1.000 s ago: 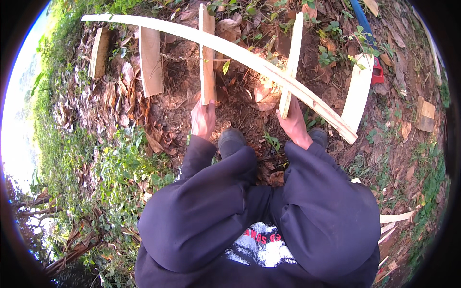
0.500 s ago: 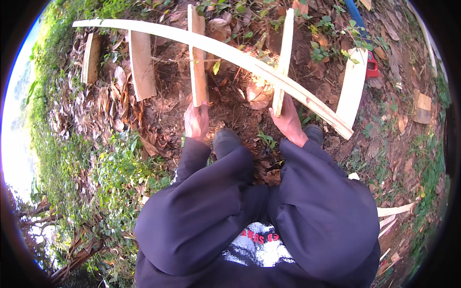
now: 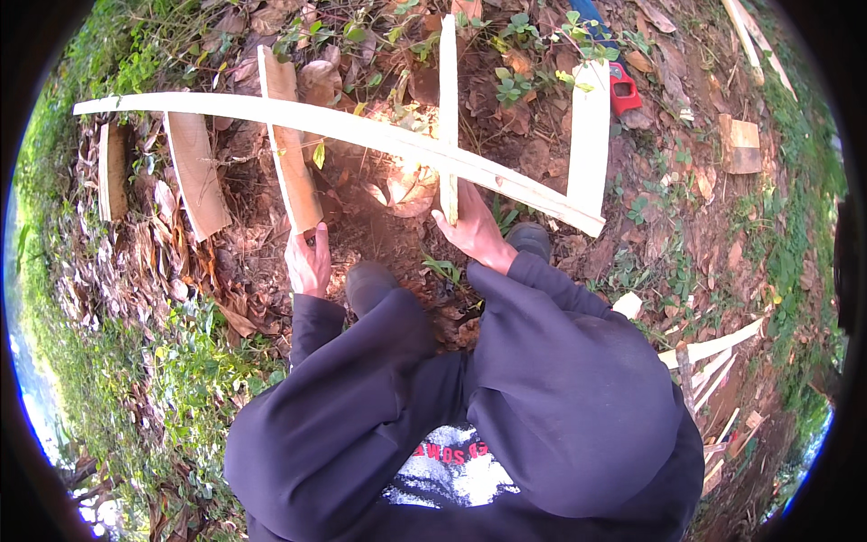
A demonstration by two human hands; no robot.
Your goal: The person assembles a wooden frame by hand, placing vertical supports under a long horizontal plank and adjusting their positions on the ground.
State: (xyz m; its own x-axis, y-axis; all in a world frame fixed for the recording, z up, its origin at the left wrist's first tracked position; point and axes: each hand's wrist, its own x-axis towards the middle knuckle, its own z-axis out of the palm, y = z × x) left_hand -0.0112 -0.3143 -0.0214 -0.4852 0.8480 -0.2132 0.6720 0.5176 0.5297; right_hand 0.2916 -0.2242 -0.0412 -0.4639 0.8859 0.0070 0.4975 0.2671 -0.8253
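Note:
A long pale wooden strip (image 3: 361,132) runs crosswise over several shorter boards on the leaf-strewn ground. My left hand (image 3: 309,262) is closed round the near end of a short board (image 3: 293,172), thumb on its right side. This board slants, its far end farther left, and passes under the long strip. My right hand (image 3: 479,233) grips the near end of another short board (image 3: 449,90), which stands on its narrow edge. Some of the right fingers are hidden behind that board. At the strip's right end lies a wide pale board (image 3: 589,135).
Two more short boards, a curved one (image 3: 194,172) and a darker one (image 3: 113,172), lie at left. A saw with a red handle (image 3: 623,88) rests beyond the right board. A small wood block (image 3: 741,144) and split offcuts (image 3: 713,348) are farther right. My shoes (image 3: 368,285) stand close by.
The view has shifted, so everything appears farther left and lower. The board in my left hand has turned from nearly straight to slanted. My right hand keeps its grip.

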